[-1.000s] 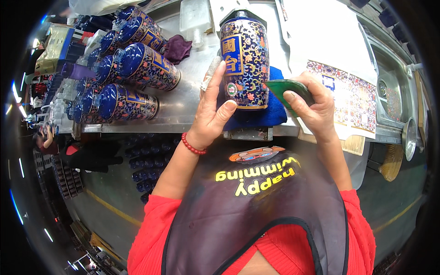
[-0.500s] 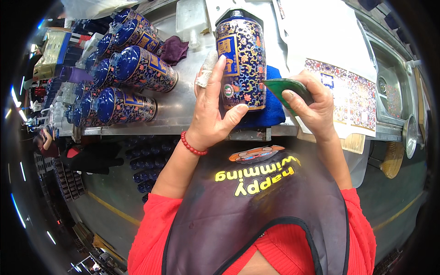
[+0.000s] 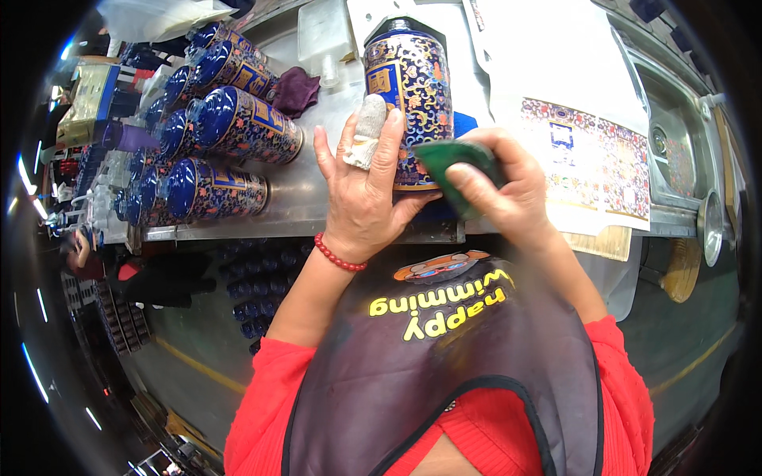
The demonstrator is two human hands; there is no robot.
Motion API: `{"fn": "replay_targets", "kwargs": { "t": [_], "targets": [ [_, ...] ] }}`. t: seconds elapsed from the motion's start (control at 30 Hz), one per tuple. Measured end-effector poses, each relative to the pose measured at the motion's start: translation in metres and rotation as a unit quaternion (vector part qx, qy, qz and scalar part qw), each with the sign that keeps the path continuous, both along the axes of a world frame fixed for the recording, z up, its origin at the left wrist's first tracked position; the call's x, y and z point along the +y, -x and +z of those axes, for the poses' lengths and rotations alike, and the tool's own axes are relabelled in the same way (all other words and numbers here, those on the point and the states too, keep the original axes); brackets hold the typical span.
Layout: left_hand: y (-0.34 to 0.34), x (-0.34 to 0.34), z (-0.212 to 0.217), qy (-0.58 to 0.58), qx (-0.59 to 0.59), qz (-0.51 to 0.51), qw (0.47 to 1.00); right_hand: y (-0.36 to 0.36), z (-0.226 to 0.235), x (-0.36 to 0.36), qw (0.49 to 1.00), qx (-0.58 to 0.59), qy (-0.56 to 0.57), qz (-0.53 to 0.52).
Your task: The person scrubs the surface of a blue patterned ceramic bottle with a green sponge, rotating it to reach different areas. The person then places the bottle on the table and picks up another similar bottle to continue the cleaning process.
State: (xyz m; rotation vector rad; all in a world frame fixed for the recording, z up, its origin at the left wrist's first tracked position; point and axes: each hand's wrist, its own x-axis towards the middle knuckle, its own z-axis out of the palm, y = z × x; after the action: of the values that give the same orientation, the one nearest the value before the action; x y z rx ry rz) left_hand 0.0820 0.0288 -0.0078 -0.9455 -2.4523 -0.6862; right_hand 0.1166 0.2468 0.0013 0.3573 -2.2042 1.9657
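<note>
A blue bottle (image 3: pixel 421 87) with a dense floral pattern lies in front of me, its neck pointing away. My left hand (image 3: pixel 361 174) rests against its lower left side with fingers stretched and spread, the thumb by its base. One finger of that hand has a whitish wrap, and a red bead bracelet circles the wrist. Pinched in my right hand (image 3: pixel 508 178) is a dark green scraper (image 3: pixel 446 168), slightly blurred, whose tip is over the bottle's lower right part. Some blue cloth (image 3: pixel 465 124) shows behind it, under the bottle.
Several similar bottles (image 3: pixel 246 119) lie at the left of the metal table, near a purple cloth (image 3: pixel 296 91). Patterned printed sheets (image 3: pixel 587 159) are on the right, beside a metal sink (image 3: pixel 675 135). A clear plastic tray (image 3: pixel 324 33) sits at the back.
My right hand has moved left and slightly down with the scraper, bringing it over the bottle. My left hand's fingers have spread, and the hand has shifted slightly lower.
</note>
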Motion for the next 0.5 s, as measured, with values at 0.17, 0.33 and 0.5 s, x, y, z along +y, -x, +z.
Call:
{"fn": "replay_targets", "kwargs": {
  "t": [0.17, 0.33, 0.5],
  "targets": [
    [0.002, -0.014, -0.017, -0.028, -0.035, -0.027, 0.999, 0.0, -0.002, 0.0, 0.991, -0.019, -0.071, -0.113],
    [-0.003, -0.021, -0.031, -0.046, -0.119, -0.012, 0.992, -0.005, -0.003, -0.003, 0.997, 0.033, -0.07, -0.01],
    [-0.004, -0.024, -0.031, -0.068, -0.154, -0.028, 0.985, -0.002, -0.006, 0.004, 0.981, -0.051, -0.077, -0.171]
  ]
}}
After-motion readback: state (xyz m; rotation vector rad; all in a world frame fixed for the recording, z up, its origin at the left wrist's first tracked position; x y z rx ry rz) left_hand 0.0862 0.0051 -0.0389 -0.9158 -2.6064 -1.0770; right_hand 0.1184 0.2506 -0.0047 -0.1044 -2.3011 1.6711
